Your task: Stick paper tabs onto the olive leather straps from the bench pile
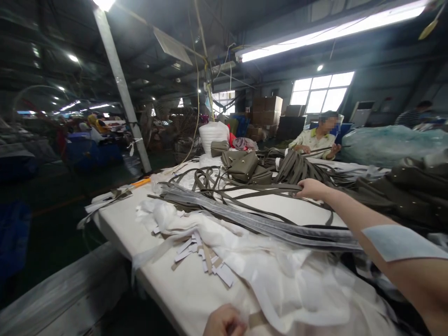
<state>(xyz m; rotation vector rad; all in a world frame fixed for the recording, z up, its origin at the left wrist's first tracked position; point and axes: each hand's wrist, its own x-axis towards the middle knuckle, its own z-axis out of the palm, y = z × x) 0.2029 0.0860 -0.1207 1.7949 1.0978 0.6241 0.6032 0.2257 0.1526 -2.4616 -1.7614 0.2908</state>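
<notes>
My right hand (pixel 311 190) reaches across the table and is closed on a dark olive strap (pixel 280 187), which runs left over the tabletop. At the bottom edge, my left hand (pixel 226 322) has its fingers curled; blur hides whether anything is in them. Beside it lie crumpled white wrapping sheets (pixel 280 275) and a beige strip (pixel 258 320). Between the hands stretches a bundle of straps in clear plastic (pixel 245 217). More loose straps (pixel 206 179) form loops behind it. Olive bags or pouches (pixel 245 165) sit beyond my right hand.
White and tan paper tags (pixel 206 256) lie on the white-covered table (pixel 157 275). An orange-handled tool (pixel 141 182) rests near the left edge. Dark olive bags (pixel 402 196) are heaped at right. A co-worker (pixel 317 137) across the table holds straps. A metal post (pixel 121 84) stands left.
</notes>
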